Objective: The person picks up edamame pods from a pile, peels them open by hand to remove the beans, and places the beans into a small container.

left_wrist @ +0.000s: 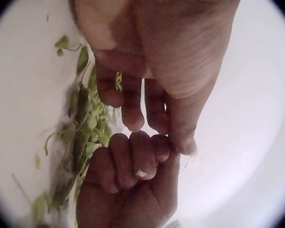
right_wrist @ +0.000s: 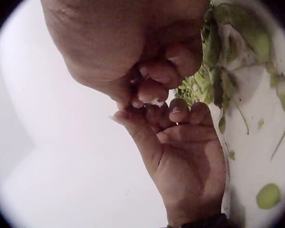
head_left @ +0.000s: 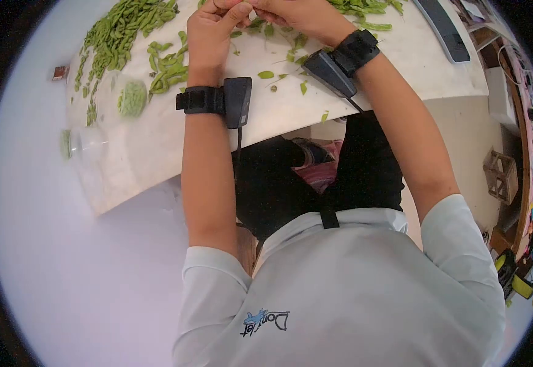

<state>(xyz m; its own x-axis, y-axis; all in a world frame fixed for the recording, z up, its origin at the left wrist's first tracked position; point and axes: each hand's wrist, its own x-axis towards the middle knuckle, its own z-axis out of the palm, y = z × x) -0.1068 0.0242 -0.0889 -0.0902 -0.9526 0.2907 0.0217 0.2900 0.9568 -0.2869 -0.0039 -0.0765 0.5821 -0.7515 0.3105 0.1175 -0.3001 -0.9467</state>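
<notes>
At the top edge of the head view my left hand (head_left: pixel 217 29) and right hand (head_left: pixel 306 17) meet over the table, fingertip to fingertip. Thumbs and forefingers pinch something small and pale between them, mostly hidden by the fingers. In the left wrist view the left thumb (left_wrist: pixel 184 128) presses up against the curled right hand (left_wrist: pixel 128 194). A white fragment (right_wrist: pixel 155 101) clings near a right fingertip in the right wrist view. Green soybean pods (head_left: pixel 119 40) lie heaped beyond the left hand, with a smaller bunch (head_left: pixel 170 67) beside that wrist.
A clear cup of green beans (head_left: pixel 133 99) stands at the left, near another clear container (head_left: pixel 89 144). More pods (head_left: pixel 364 7) lie at the far right. Loose leaves (head_left: pixel 266 74) and stems are scattered below the hands. A dark flat device (head_left: pixel 444 30) lies by the right table edge.
</notes>
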